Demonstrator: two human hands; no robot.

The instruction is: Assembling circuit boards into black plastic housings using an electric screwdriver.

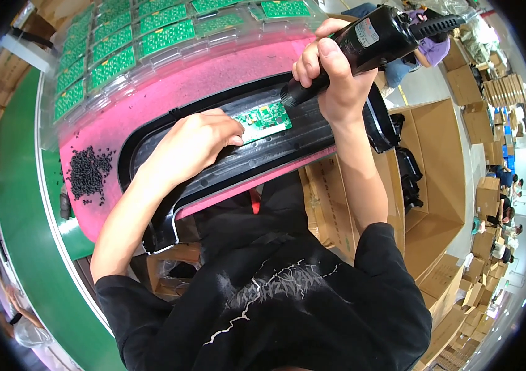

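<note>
Right hand (342,80): fingers clamped around black power tool (379,44). Left hand (195,143): fingertips at circuit board (267,121); pinch cannot be determined. Circuit board lies in black casing (308,131), right of these fingertips.

An electronics assembly workshop: a power screwdriver (374,38), green circuit boards (168,38) toward the surface's (22,191) far edge, cardboard cartons (488,193) and people (435,48) past its right

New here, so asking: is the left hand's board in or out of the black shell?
In: the board lies within the shell's rim.
</note>
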